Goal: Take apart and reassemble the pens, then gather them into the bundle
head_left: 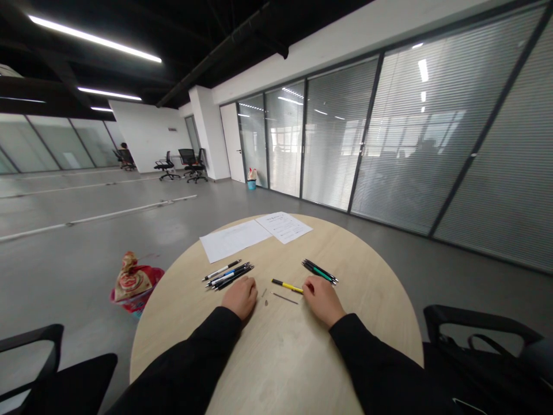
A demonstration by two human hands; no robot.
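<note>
My right hand [323,298] rests on the round table with its fingers closed on the near end of a yellow pen [287,286], whose black end points left. A thin dark pen refill [284,298] lies just below the pen. Left of the refill are a tiny slim piece [264,293], perhaps a spring, and a small dark bit [266,302]. My left hand [242,297] is closed on the tabletop, fingers curled under so their inside is hidden. Beside it lies a group of white, blue and black pens [228,275]. Black and green pens [319,271] lie beyond my right hand.
Two paper sheets, one blank-looking [235,239] and one printed [285,226], lie at the far side of the wooden table [367,271]. Black chairs [479,323] stand at both sides. A bin with a red bag [136,285] sits on the floor to the left.
</note>
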